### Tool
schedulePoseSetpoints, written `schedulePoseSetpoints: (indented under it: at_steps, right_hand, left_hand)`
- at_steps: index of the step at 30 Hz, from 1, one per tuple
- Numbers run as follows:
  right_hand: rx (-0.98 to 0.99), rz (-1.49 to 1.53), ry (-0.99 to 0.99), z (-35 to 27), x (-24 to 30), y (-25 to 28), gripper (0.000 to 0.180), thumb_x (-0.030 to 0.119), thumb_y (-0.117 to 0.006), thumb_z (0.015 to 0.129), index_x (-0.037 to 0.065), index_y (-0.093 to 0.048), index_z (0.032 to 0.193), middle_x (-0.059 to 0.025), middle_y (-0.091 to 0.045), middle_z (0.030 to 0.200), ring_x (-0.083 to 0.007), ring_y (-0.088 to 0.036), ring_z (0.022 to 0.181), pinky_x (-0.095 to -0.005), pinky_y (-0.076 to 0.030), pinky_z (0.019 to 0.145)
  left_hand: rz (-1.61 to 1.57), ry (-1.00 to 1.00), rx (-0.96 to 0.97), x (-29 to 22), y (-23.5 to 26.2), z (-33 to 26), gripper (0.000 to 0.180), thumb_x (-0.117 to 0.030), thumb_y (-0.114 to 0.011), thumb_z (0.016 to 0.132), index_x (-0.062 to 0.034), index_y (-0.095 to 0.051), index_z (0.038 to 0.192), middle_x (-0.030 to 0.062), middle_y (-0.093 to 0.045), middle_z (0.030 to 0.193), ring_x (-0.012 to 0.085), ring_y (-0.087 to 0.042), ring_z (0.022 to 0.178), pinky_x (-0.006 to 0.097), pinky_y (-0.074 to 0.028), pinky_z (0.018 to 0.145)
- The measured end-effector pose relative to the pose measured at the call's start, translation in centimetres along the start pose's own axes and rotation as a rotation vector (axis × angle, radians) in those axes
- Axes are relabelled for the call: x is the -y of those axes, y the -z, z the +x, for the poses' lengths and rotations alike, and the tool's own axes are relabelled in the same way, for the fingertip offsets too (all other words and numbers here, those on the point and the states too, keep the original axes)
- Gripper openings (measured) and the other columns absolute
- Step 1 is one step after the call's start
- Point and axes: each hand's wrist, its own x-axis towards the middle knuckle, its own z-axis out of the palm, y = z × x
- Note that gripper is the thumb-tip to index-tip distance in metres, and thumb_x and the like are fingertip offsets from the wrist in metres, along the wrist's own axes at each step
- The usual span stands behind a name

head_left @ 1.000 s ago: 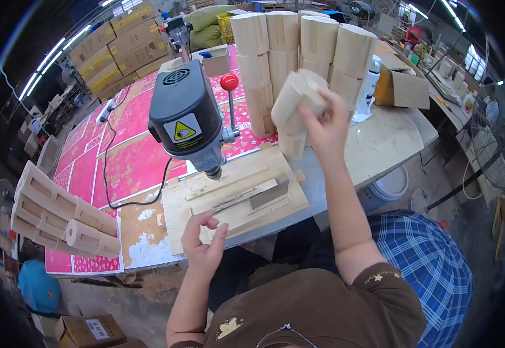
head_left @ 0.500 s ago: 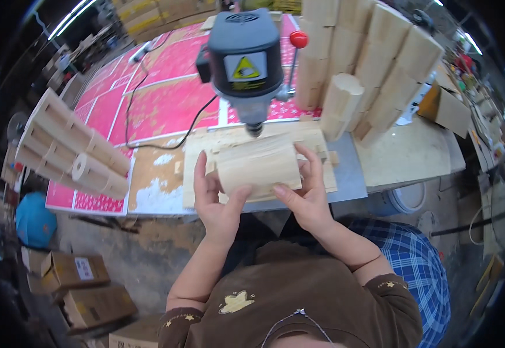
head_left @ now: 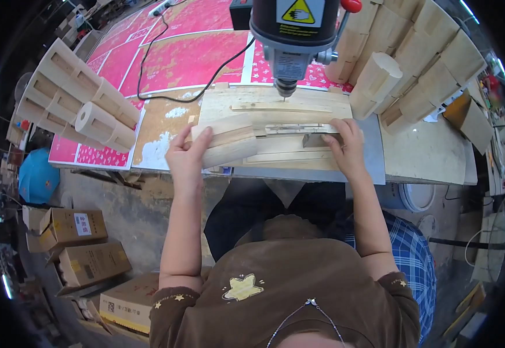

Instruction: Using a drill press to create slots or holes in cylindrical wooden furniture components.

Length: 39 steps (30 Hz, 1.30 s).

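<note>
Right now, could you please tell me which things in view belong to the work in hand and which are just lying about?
Seemingly part of the work:
grooved wooden cylinder, in the left hand
wooden board, by the right hand
drill press
left stack of cylinders
right stack of cylinders

Seemingly just lying about:
cardboard boxes
white bucket
blue checked fabric

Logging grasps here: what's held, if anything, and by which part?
Left hand: the grooved wooden cylinder, by its left end. Right hand: at the right end of the grey plate; can't tell whether it grips it.
</note>
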Motion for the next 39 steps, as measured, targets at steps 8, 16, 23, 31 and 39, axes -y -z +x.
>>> schedulePoseSetpoints:
  at_steps: [8,16,23,31,39]
  right_hand:
    - [0.056,0.053,0.020,0.4,-0.2,0.2,0.033,0.007,-0.070,0.071,0.004,-0.057,0.100,-0.0123,-0.052,0.094,-0.0290,-0.050,0.088,-0.0358,-0.042,0.076]
    - [0.056,0.007,0.116,-0.5,1.7,-1.2,0.036,0.008,-0.071,0.069,0.004,-0.056,0.102,-0.0130,-0.051,0.096,-0.0323,-0.049,0.090,-0.0390,-0.040,0.080]
    - [-0.009,-0.079,0.093,0.8,0.1,-0.6,0.038,0.010,-0.073,0.067,0.005,-0.056,0.100,-0.0124,-0.055,0.094,-0.0325,-0.049,0.090,-0.0397,-0.039,0.080]
    - [-0.103,-0.100,0.007,3.8,-1.9,-2.7,0.036,0.010,-0.075,0.065,0.005,-0.058,0.097,-0.0103,-0.059,0.093,-0.0321,-0.048,0.090,-0.0394,-0.039,0.080]
    - [-0.077,-0.073,-0.047,3.9,-0.6,-4.2,0.040,0.011,-0.076,0.066,0.006,-0.057,0.100,-0.0109,-0.059,0.095,-0.0308,-0.049,0.094,-0.0386,-0.040,0.084]
  left_hand:
    - [0.044,0.186,0.046,3.6,-0.6,0.3,0.056,-0.018,-0.077,0.073,0.0092,-0.053,0.116,0.0071,-0.063,0.074,0.0108,-0.060,0.071,0.022,-0.044,0.064]
    - [0.071,0.151,0.241,5.3,-3.8,-0.8,0.050,-0.032,-0.067,0.083,0.0064,-0.056,0.113,0.0053,-0.061,0.079,0.0079,-0.054,0.069,0.021,-0.042,0.062]
    - [0.011,0.089,0.354,7.2,-4.4,-0.5,0.050,-0.028,-0.069,0.081,0.0056,-0.053,0.116,0.0039,-0.055,0.087,0.0099,-0.052,0.081,0.024,-0.042,0.074]
    - [0.490,-0.597,0.398,8.6,-5.5,1.7,0.062,-0.013,-0.079,0.062,0.0003,-0.054,0.118,0.0104,-0.054,0.102,0.0241,-0.055,0.091,0.032,-0.047,0.080]
    - [0.662,-0.415,0.475,8.7,-4.2,4.5,0.053,-0.016,-0.081,0.058,-0.0095,-0.062,0.108,0.0033,-0.057,0.095,0.0199,-0.055,0.092,0.039,-0.033,0.089]
